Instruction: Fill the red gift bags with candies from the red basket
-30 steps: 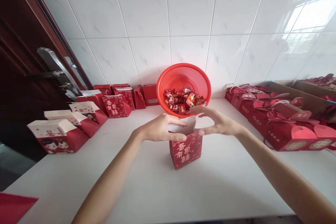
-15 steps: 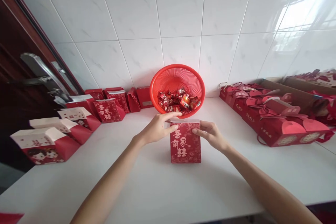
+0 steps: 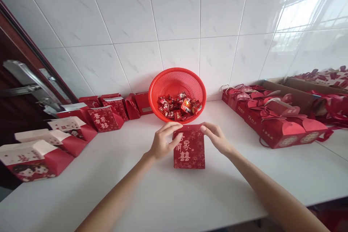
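A red paper box [image 3: 189, 152] with pale Chinese characters stands upright on the white table, its top edge folded over. At its upper left corner, my left hand [image 3: 165, 140] pinches it, the thumb on the front face. My right hand [image 3: 216, 138] grips the upper right corner, thumb at the top edge. Just behind the box, a red plastic basket [image 3: 177, 76] leans against the wall with wrapped candies [image 3: 176, 107] in its lower part.
Several red and white boxes [image 3: 38, 159] stand at the left, with more red boxes [image 3: 104, 117] behind them. At the right are red boxes with bow-like tops [image 3: 288, 132] beside open cardboard cartons [image 3: 304, 85]. A door handle [image 3: 29, 83] is at far left.
The white strip along the box's top no longer shows; a red folded edge is there now. Both hands have shifted slightly at the top corners. The whole view has swung a little to the right.
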{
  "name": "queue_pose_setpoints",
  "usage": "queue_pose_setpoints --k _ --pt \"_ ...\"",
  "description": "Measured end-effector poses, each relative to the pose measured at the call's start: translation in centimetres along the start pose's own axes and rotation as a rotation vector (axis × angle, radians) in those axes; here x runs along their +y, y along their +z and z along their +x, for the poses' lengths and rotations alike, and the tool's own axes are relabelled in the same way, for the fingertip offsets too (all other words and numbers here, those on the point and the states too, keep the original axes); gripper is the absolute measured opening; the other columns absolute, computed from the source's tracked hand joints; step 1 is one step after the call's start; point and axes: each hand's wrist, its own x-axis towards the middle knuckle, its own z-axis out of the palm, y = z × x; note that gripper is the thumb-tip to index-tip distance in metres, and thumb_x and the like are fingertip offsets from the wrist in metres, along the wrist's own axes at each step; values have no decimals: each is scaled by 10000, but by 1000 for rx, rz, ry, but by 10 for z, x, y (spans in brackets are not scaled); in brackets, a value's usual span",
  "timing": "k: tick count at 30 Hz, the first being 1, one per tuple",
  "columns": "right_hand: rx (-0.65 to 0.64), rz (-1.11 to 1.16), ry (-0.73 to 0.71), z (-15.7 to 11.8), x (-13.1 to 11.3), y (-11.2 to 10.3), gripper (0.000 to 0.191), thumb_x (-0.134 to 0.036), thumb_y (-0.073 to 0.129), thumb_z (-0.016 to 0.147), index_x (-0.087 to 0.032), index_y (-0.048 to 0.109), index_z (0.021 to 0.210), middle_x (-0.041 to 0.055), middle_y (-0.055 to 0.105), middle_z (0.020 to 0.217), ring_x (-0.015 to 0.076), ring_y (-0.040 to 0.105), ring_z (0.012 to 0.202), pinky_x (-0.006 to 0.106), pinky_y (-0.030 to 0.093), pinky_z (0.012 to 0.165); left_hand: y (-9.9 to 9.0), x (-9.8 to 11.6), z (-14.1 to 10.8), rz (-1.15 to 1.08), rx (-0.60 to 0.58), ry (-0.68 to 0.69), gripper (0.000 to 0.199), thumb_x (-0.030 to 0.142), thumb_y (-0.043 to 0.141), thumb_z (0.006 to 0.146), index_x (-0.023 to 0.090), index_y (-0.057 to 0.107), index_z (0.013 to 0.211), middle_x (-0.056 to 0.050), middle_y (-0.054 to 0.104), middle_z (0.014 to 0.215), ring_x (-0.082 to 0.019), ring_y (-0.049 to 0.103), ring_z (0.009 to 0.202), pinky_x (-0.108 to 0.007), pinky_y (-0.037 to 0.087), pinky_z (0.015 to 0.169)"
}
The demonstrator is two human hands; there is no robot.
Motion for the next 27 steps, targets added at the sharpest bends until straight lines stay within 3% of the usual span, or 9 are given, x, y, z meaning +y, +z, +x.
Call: queue_pose_setpoints --k 3,7,9,12,15,19,27 --pt "33 -42 -14 0 1 4 556 -695 541 887 -189 501 661 -11 462 641 133 435 628 276 363 579 -1 4 -7 -27 28 -18 195 211 644 914 197 749 1078 -73 756 1062 -184 719 957 -299 587 869" --pt "20 -38 -31 0 2 7 561 -693 544 885 -195 438 649 -27 376 642 117 358 610 273 299 564 5 7 -14 -136 98 -192 162 274 640 925 206 784 957 -72 771 1027 -194 725 940 -305 594 855" --pt "19 -43 -42 0 3 7 558 -689 540 890 -195 436 652 -27 378 647 118 359 616 274 301 568 8 9 -17 -230 132 -335 208 325 677 897 202 770 1036 -75 766 1052 -197 721 935 -313 594 851" --pt "14 -57 -63 -1 3 7 545 -678 537 900 -191 465 663 -19 420 653 124 391 621 276 329 577 10 14 -20 -397 166 -568 450 395 730 842 202 684 1247 -57 757 1044 -182 713 871 -306 593 806" --pt "4 -37 -93 -1 2 7 503 -653 546 909 -186 538 723 0 507 691 141 467 651 282 387 611 9 19 -19 -527 104 -696 431 443 736 825 177 725 1164 -43 758 928 -194 704 853 -297 575 790" --pt "4 -11 -122 -3 1 10 458 -632 542 922 -182 624 887 47 634 847 182 575 776 299 454 695 7 27 -17 -555 69 -702 331 447 733 824 167 773 996 -31 753 844 -197 688 842 -284 556 785" --pt "42 -99 -156 -3 1 9 466 -639 532 921 -186 634 896 38 623 812 169 546 745 296 451 688 9 28 -16 -475 100 -632 305 465 729 813 162 718 783 -6 690 702 -171 654 718 -269 556 688"
